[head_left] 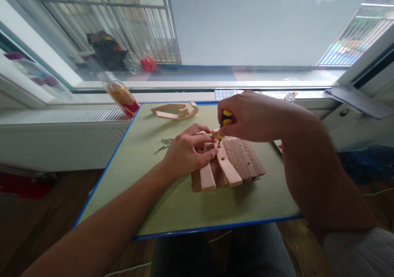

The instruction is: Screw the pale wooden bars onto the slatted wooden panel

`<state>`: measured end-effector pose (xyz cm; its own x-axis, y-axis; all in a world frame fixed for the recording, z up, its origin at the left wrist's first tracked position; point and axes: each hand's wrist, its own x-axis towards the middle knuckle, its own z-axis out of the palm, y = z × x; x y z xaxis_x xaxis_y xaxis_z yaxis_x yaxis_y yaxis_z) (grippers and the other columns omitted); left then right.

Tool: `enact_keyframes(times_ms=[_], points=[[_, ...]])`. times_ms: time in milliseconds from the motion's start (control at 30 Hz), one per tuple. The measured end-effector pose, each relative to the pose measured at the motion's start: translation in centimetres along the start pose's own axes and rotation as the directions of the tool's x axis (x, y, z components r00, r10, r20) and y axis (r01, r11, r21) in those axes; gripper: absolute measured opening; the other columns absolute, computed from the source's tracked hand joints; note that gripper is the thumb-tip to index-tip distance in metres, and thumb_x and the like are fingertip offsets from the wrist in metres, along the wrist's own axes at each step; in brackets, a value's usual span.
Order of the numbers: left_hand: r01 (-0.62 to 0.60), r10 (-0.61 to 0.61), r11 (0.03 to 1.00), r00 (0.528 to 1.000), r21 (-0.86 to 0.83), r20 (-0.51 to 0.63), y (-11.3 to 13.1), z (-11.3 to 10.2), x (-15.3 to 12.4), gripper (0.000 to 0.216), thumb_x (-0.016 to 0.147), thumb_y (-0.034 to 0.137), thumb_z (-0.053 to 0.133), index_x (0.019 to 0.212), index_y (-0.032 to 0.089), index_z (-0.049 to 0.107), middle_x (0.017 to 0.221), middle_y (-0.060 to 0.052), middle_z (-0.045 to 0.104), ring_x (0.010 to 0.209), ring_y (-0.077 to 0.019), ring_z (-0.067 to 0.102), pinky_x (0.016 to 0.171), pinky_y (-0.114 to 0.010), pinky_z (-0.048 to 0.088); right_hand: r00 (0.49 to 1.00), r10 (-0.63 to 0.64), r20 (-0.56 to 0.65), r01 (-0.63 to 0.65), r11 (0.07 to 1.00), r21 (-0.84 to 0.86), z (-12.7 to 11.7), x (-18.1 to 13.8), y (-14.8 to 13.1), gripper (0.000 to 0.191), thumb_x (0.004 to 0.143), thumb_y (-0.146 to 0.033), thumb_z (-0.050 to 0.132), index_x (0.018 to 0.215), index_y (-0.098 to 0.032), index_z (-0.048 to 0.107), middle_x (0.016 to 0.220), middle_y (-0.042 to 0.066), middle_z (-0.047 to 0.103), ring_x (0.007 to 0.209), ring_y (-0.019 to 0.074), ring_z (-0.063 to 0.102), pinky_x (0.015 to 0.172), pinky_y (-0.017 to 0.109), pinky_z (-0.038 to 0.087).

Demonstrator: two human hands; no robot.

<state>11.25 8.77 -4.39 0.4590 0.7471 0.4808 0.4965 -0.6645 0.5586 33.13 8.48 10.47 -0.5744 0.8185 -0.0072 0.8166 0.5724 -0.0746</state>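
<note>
1. One yellow-and-black screwdriver (227,117) stands above the ridged block, its tip meeting the right-hand wooden piece; the contact is too small to make out.
2. One right hand (255,115) holds that screwdriver, fingers closed round the handle.
3. Two pale pieces lie side by side on the block: the right-hand wooden piece (230,172), with one clear hole below the tip, and the left-hand wooden piece (207,180), with one hole near the fingers.
4. One left hand (184,149) lies over the left-hand piece, thumb and forefinger parted, the thumb reaching the right-hand piece; I cannot tell whether it grips.
5. One ridged block (246,156), brown and dotted with many small holes, sits beneath both pieces.
6. Several silver screws (168,140) lie left of the block, too bunched to count.
7. At least two curved wooden parts (166,115) lie at the far left of one blue-edged table (160,211).
8. One bottle (123,98) of amber liquid leans beyond the table's far left corner.
</note>
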Motion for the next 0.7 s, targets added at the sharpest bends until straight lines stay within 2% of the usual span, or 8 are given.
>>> enact_keyframes(times_ms=[267,433,600,700], points=[[0.026,-0.029,0.998,0.999,0.063,0.042,0.1,0.0,0.0,0.017,0.092,0.038,0.080,0.102,0.026,0.087,0.137,-0.008,0.069,0.098,-0.0193,0.076,0.096,-0.042,0.066,0.999,-0.047,-0.011,0.047,0.998,0.030,0.3,0.1,0.1,0.019,0.087,-0.026,0.062,0.100,-0.019,0.073,0.089,0.006,0.075,0.069,0.0163,0.054,0.064,0.032,0.030],[0.029,-0.033,0.996,0.999,0.080,0.039,0.1,0.1,0.0,0.017,0.092,0.038,0.080,0.102,0.026,0.087,0.134,-0.008,0.069,0.103,-0.0216,0.075,0.097,-0.043,0.065,0.996,-0.044,-0.082,0.048,0.997,0.057,0.6,0.2,0.3,0.026,0.085,-0.029,0.068,0.109,-0.021,0.073,0.087,0.003,0.073,0.069,0.0158,0.051,0.065,0.032,0.030],[0.023,-0.027,0.996,0.999,0.091,0.041,0.0,0.0,0.0,0.018,0.092,0.037,0.079,0.103,0.026,0.087,0.132,-0.007,0.068,0.101,-0.0207,0.073,0.092,-0.042,0.065,0.995,-0.014,-0.101,0.015,1.000,0.012,0.6,0.5,-0.4,0.017,0.086,-0.032,0.066,0.095,-0.020,0.074,0.078,0.003,0.068,0.067,0.0156,0.048,0.065,0.032,0.029],[0.024,-0.030,0.994,0.998,0.104,0.051,0.1,0.0,0.1,0.017,0.092,0.036,0.079,0.103,0.026,0.086,0.133,-0.006,0.068,0.102,-0.0210,0.072,0.090,-0.042,0.065,0.994,0.031,-0.107,-0.035,0.999,-0.033,0.7,0.6,-1.4,0.019,0.090,-0.034,0.063,0.091,-0.018,0.073,0.075,0.006,0.067,0.064,0.0156,0.046,0.062,0.033,0.026]])
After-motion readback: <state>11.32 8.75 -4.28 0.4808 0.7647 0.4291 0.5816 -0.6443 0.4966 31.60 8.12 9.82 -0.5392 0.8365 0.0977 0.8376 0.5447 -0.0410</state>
